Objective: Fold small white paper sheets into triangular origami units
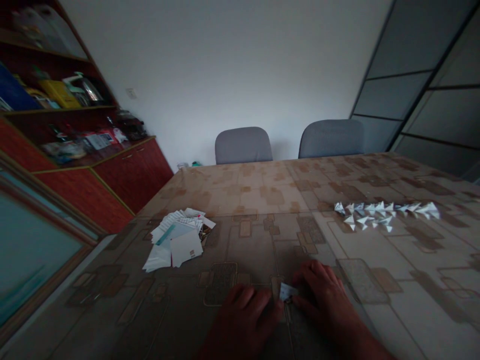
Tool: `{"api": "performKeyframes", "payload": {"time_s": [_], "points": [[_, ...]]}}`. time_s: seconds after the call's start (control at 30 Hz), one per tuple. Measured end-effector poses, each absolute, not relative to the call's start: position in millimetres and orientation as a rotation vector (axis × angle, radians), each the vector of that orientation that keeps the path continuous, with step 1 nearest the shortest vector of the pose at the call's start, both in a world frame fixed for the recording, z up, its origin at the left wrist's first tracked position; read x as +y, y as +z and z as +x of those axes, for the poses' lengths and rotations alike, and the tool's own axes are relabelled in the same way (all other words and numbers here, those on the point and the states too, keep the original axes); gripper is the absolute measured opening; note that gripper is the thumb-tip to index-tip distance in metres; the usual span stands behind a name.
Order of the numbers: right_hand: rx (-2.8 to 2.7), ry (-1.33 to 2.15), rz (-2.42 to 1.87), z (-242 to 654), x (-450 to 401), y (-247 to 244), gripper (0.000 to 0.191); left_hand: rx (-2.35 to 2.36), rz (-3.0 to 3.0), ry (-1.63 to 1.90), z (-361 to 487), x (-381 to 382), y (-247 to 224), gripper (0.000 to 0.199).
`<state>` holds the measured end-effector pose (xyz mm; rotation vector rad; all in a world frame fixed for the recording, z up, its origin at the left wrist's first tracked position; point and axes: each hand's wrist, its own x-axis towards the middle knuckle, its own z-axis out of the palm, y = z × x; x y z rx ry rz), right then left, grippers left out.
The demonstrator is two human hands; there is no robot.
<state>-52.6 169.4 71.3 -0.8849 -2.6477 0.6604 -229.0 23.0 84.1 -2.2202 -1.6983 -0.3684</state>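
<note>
A small whitish piece of paper [287,291], which looks folded, is between my two hands just above or on the table. My left hand [247,312] has its fingers curled, and a fingertip or thumb meets the paper's lower left corner. From the other side my right hand [324,295] grips its right edge, thumb below and bent fingers above. Dim light hides the exact finger contact. Off to the left lies a loose pile of white cards [183,240]. Several small folded paper triangles [375,209] stand in two rows on the right.
A patterned cloth [262,195] covers the large table. Two grey chairs, one left [243,145] and one right [332,139], stand at its far side against the wall. A reddish wooden cabinet [131,172] with crowded shelves is at the left, and sliding panel doors [397,92] are at the right.
</note>
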Motion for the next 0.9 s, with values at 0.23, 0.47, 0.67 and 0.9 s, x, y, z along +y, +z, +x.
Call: {"api": "performKeyframes", "payload": {"time_s": [0.23,0.47,0.67,0.9], "points": [[-2.628,0.563,-0.89,-61.8,159.4,84.2,0.032,-1.72,-2.173,-0.618,-232.3,25.8,66.1,0.018],[-2.604,0.898,-0.752,-65.4,162.2,93.9,0.025,-1.946,-2.342,-0.955,-239.6,22.5,72.4,0.03],[-2.367,1.196,-0.598,-60.0,163.1,97.4,0.019,-2.697,-2.097,-1.514,-228.2,44.2,97.4,0.02],[-2.143,1.192,-0.62,-54.7,163.7,109.7,0.007,-2.884,-1.774,-2.424,-215.8,59.0,105.3,0.028]]}}
